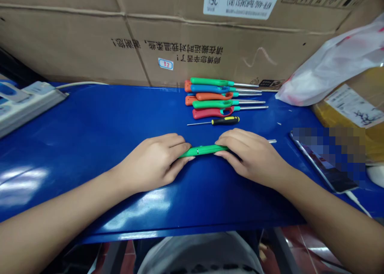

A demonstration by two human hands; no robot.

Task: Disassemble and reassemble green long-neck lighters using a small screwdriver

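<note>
A green long-nosed lighter lies across the blue table, its metal tip poking out to the right. My left hand pinches its left end with curled fingers. My right hand covers and grips its right part. Just behind them lies a small black and yellow screwdriver. Farther back sits a stack of several green, blue, orange and red lighters with metal tips pointing right.
Large cardboard boxes wall off the back. A white power strip sits at the left edge. At the right are a white plastic bag, a yellow parcel and a phone.
</note>
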